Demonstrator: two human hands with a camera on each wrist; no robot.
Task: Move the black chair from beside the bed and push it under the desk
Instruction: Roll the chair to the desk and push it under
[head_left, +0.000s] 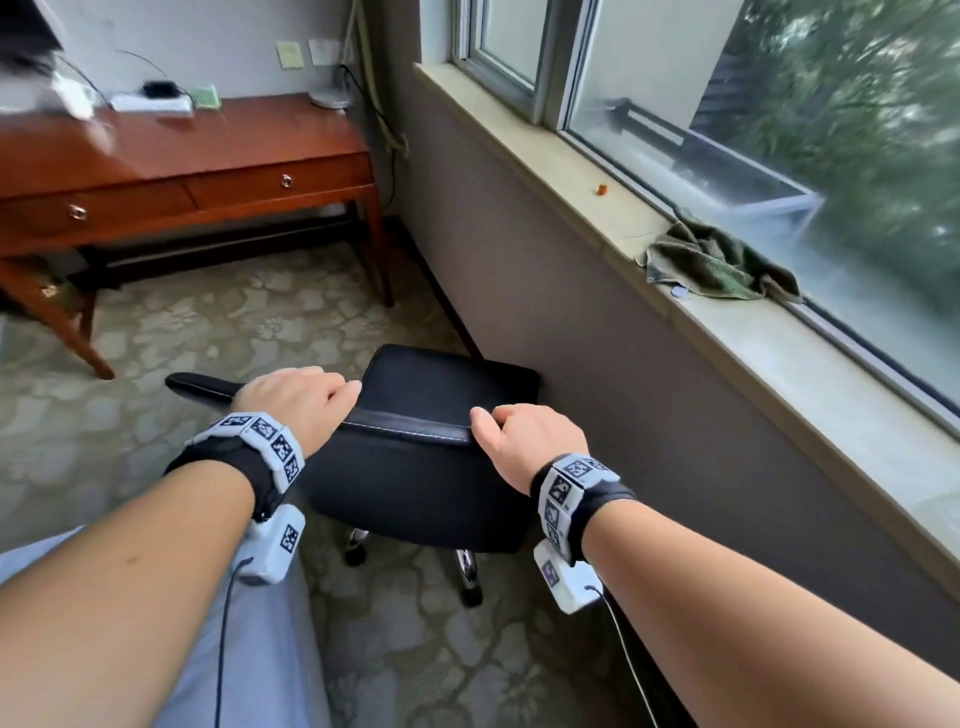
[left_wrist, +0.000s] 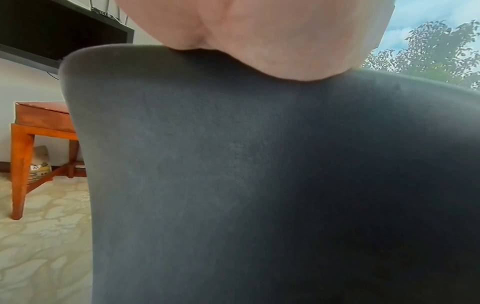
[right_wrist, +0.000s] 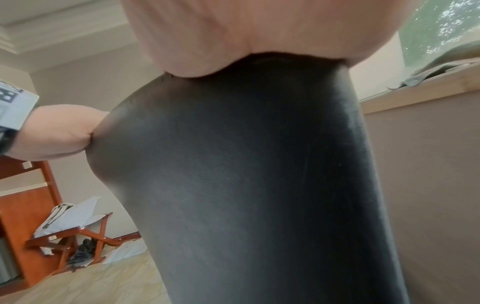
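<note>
The black chair (head_left: 447, 395) stands on the carpet between the bed and the window wall, its backrest toward me. My left hand (head_left: 298, 397) grips the left end of the backrest's top edge, and my right hand (head_left: 524, 431) grips the right end. The backrest (left_wrist: 259, 174) fills the left wrist view, with my left palm (left_wrist: 259, 37) pressed on its top. Its back (right_wrist: 246, 185) also fills the right wrist view under my right palm (right_wrist: 221, 37). The wooden desk (head_left: 208, 156) stands ahead at the upper left, with open floor beneath it.
The window wall (head_left: 597, 338) runs close along the chair's right side. A green cloth (head_left: 722, 260) lies on the sill. A wooden stand's leg (head_left: 67, 327) slants down left of the desk. A lamp base (head_left: 330, 98) and small items sit on the desk. The bed edge (head_left: 249, 649) is at lower left.
</note>
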